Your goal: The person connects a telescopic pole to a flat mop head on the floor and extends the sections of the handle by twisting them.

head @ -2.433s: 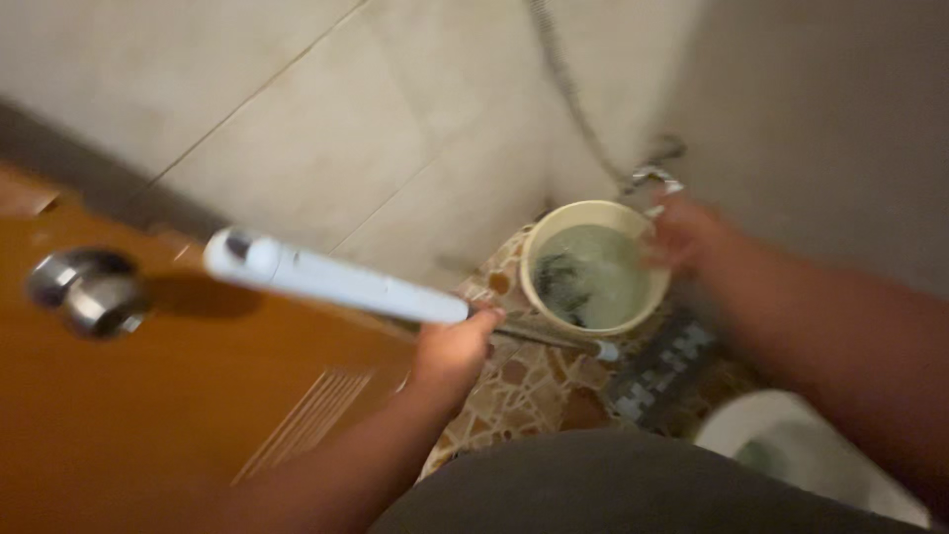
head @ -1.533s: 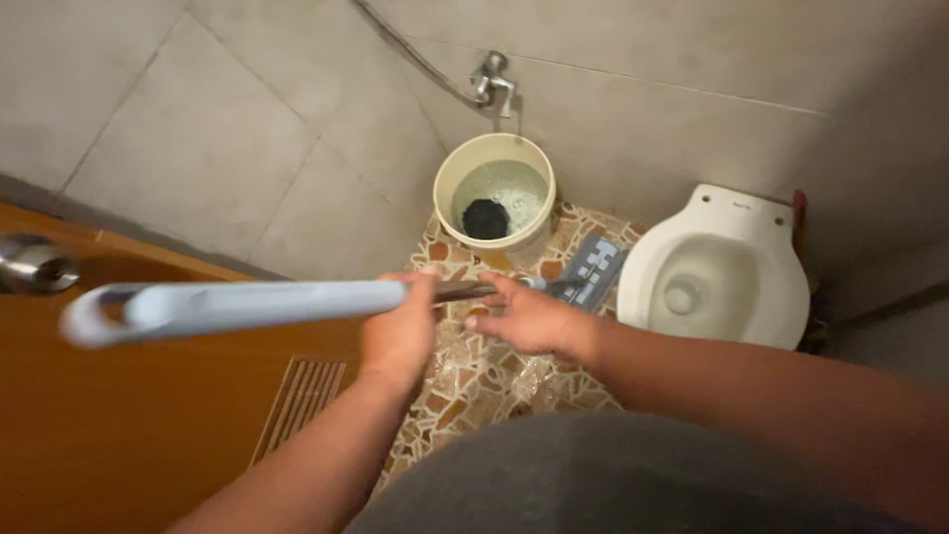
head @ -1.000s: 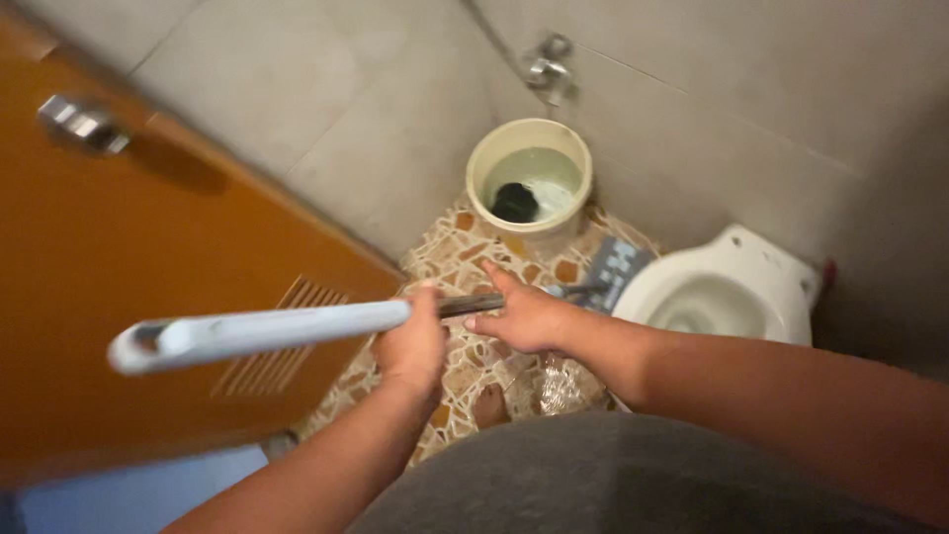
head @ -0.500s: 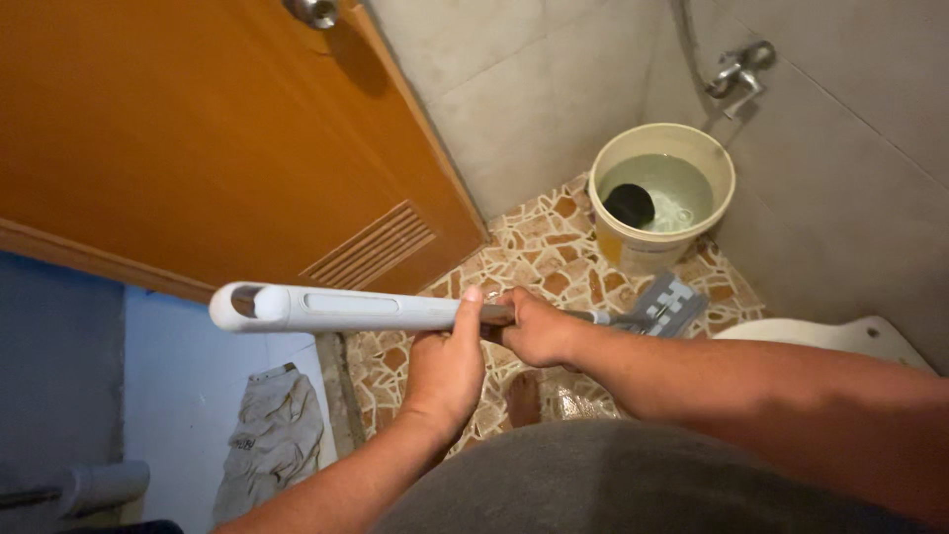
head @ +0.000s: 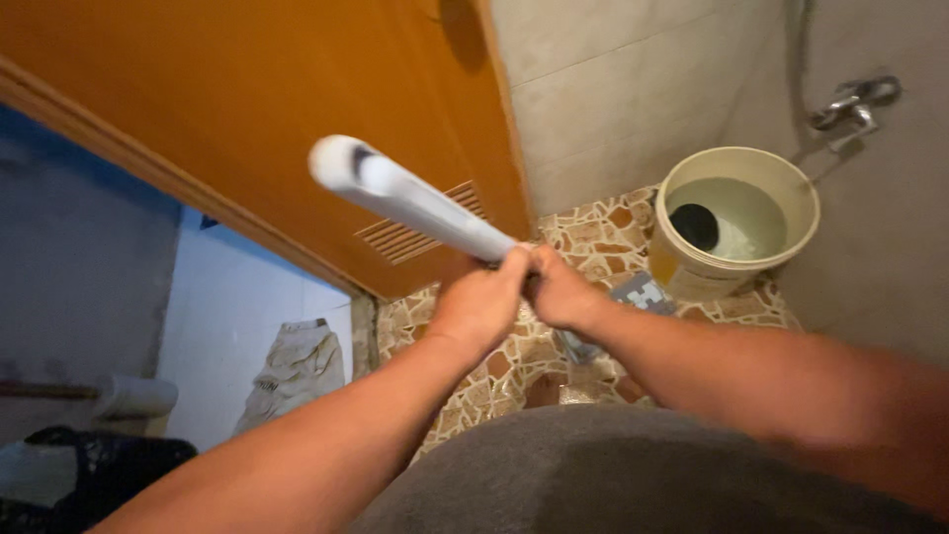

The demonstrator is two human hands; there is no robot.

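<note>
My left hand (head: 481, 304) grips a long white tool handle (head: 410, 201) that points up and to the left towards the camera. Right beside it, my right hand (head: 557, 292) holds the darker shaft of the same tool. The tool's grey head (head: 640, 294) rests low on the mosaic stone floor (head: 593, 225), partly hidden behind my right forearm. A cream bucket (head: 736, 265) of water with a dark round object in it stands just beyond the tool's head.
An open orange door (head: 247, 119) with a vent slot fills the upper left. A metal tap (head: 852, 105) sticks out of the tiled wall above the bucket. A crumpled cloth (head: 295, 364) lies on the pale floor outside the doorway.
The view has swung left, so the door and doorway fill more of the frame and the toilet is out of sight. The handle now tilts up more steeply, with both hands closer together.
</note>
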